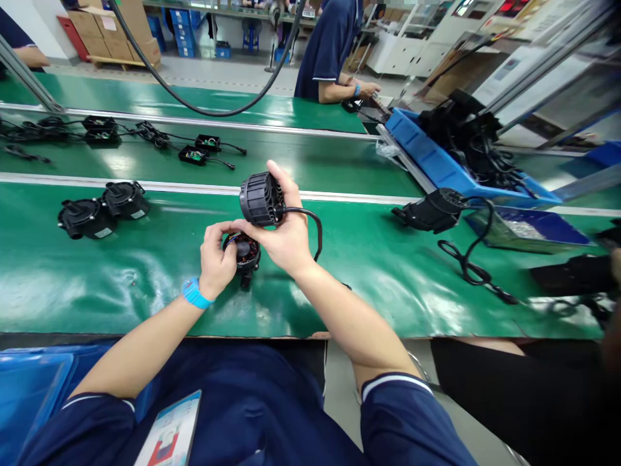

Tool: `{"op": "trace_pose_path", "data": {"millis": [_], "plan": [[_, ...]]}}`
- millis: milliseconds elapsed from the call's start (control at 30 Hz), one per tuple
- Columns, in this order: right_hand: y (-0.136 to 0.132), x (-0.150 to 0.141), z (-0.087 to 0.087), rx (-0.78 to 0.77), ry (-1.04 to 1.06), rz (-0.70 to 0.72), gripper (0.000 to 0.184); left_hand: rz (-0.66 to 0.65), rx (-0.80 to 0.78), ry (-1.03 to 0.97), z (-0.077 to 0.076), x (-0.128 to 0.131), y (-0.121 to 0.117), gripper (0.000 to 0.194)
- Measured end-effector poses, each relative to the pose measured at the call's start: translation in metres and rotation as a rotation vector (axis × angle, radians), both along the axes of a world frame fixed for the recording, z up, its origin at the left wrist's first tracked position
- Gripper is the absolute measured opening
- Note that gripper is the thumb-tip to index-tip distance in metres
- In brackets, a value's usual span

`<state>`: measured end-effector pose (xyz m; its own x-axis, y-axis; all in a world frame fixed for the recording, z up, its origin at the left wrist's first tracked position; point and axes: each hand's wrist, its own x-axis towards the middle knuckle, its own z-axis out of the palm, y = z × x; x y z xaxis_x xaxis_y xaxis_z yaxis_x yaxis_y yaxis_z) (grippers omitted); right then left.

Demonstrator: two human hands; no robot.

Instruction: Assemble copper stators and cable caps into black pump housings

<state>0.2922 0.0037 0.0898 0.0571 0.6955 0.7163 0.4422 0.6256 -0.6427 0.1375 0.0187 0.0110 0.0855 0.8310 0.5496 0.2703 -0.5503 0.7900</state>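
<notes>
My right hand (291, 243) grips a black ribbed motor housing (258, 199), tilted and raised above the bench; a thick black cable (317, 226) loops out of it. Just below, my left hand (217, 259) has its fingers closed at the edge of a black pump body (248, 252). Copper windings and thin coloured wires show inside its open top, and a spout points toward me. The fingertips of both hands meet near the wires, where the exact grip is partly hidden. A blue wristband (196, 294) is on my left wrist.
Two black pump bodies (87, 219) lie at left on the green bench (160, 278). Behind them are small circuit boxes (194, 154) with cables. To the right are a cabled pump (429, 210), a blue tray (528, 230) and a heaped blue bin (427, 145). Co-workers (330, 52) are nearby.
</notes>
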Motion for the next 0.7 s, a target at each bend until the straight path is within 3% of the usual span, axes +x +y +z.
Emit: {"op": "trace_pose_path", "data": {"millis": [133,267,433,700], "plan": [[0.002,0.006,-0.005,-0.041,0.075,0.056,0.079,-0.104,0.009,0.011,-0.001,-0.014,0.007,0.035],[-0.004,0.021,-0.01,-0.207,0.138,0.042,0.087,-0.205,0.033,0.055,-0.001,-0.027,0.007,0.046],[-0.009,0.028,-0.014,-0.397,0.201,0.092,0.09,-0.189,0.016,0.022,-0.006,-0.027,0.002,0.033],[-0.011,0.028,-0.019,-0.466,0.216,0.177,0.092,-0.057,0.011,-0.017,-0.011,-0.015,-0.006,0.029]]}}
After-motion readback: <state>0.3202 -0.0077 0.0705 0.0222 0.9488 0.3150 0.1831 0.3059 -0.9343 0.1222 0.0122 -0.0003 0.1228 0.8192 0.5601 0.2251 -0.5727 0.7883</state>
